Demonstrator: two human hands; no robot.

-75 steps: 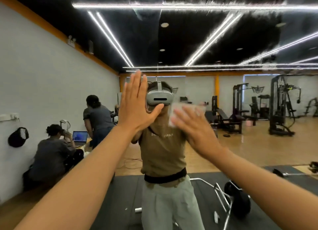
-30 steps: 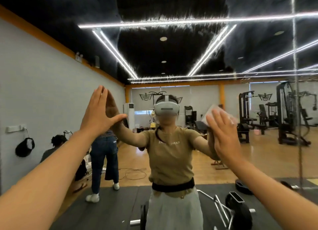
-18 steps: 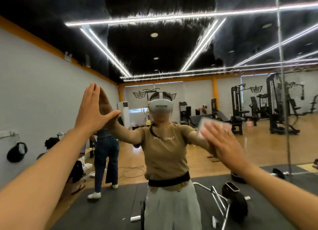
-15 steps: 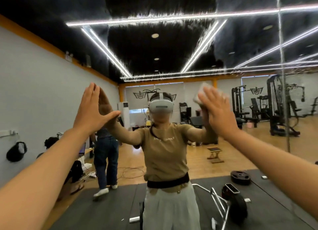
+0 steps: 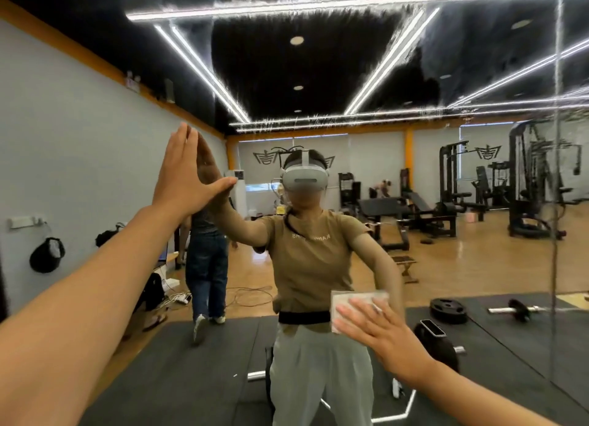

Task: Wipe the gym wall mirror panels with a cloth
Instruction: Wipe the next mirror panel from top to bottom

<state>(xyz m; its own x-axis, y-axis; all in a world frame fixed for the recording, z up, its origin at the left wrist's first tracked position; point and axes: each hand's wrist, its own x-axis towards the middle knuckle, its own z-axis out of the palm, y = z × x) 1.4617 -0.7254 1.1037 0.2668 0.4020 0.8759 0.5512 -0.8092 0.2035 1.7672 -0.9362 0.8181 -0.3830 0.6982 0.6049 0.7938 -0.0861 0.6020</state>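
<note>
Streaky mirror (image 5: 414,74); right hand (image 5: 382,336) presses pale folded cloth (image 5: 353,301)

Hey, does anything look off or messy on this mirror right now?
Yes: the upper mirror shows hazy vertical streaks that smear the reflected ceiling lights. The right hand presses the cloth much lower; the left hand lies flat on the glass.

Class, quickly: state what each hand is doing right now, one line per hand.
Left hand: open, flat against the mirror, holding nothing.
Right hand: open, straight fingers pressing the cloth to the mirror.
</note>
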